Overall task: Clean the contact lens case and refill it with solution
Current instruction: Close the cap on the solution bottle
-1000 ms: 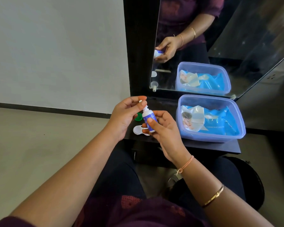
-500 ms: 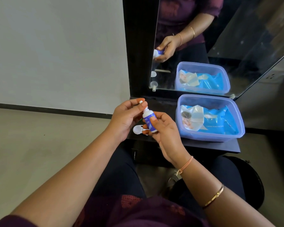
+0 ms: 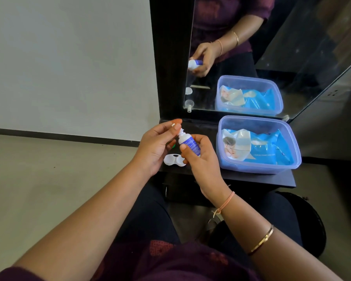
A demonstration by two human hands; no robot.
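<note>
Gripping the solution bottle (image 3: pixel 188 143) in the right hand (image 3: pixel 201 159), pinching its small cap (image 3: pixel 173 124) in the left hand (image 3: pixel 156 147). Leaving the open lens case (image 3: pixel 173 159) waiting on the tabletop (image 3: pixel 241 177) just below, wells seemingly not yet refilled; filling and closing likely remaining.

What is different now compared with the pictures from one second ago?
The left hand lifted the small cap up off the solution bottle, so the nozzle is now bare. The right hand holds the bottle as before. The lens case and the wipes tub did not move.
</note>
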